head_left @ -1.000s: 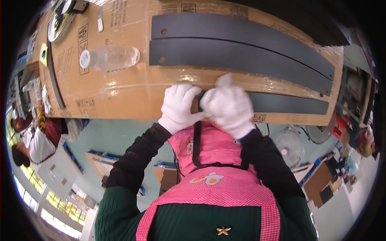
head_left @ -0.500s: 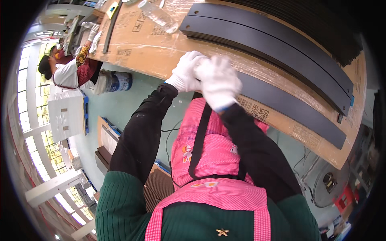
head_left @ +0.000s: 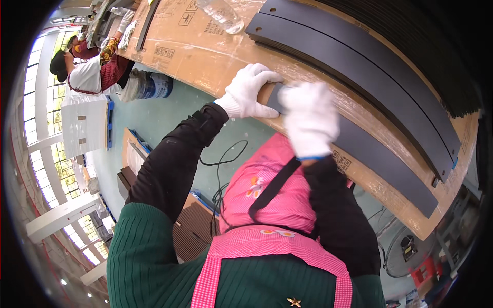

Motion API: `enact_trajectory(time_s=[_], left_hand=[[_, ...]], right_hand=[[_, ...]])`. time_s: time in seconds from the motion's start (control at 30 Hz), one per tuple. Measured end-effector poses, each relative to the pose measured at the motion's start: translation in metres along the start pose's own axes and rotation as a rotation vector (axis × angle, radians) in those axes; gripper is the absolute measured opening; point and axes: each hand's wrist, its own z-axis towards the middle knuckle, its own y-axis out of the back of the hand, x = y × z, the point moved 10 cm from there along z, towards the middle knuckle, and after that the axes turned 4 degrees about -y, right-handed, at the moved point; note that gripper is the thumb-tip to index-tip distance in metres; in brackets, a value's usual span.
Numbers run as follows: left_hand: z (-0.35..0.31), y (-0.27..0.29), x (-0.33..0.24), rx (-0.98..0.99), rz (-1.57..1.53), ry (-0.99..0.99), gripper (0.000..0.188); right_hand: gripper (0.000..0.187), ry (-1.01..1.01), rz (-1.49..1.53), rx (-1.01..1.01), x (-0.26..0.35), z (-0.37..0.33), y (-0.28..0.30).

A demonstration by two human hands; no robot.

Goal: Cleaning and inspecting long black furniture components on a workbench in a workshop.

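A long dark grey flat strip (head_left: 382, 160) lies along the near edge of the cardboard-covered table. My left hand (head_left: 248, 92), in a white knit glove, is at the strip's left end, thumb and fingers apart and bracketing its corners. Brown cardboard shows between the palm and the strip's end. My right hand (head_left: 310, 123), also white-gloved, is over the strip just right of that end. Motion smears its fingers, and whether anything is under or in them is hidden.
Behind the strip lies a stack of dark grey slotted boards (head_left: 354, 66), with more dark ribbed pieces (head_left: 411, 46) beyond. A clear plastic bottle (head_left: 222, 15) lies at the far side of the cardboard-covered table (head_left: 205, 64). Another person (head_left: 90, 74) works at the left. A fan (head_left: 408, 249) stands lower right.
My hands were together at the strip's left end. The right hand has moved right along the strip, and the left hand has opened out around the end. The view has shifted slightly.
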Motion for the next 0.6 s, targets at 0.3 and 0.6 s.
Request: enact_trajectory(time_s=[0.3,0.6], left_hand=[[-0.019,0.005,0.007,0.044,-0.009,-0.002,0.08],[-0.007,-0.009,0.014,-0.08,-0.047,-0.103,0.071]], right_hand=[[0.006,-0.248,-0.108,0.212,-0.111,-0.026,0.061],[0.011,-0.07,-0.116,-0.02,0.056,0.005,-0.028]])
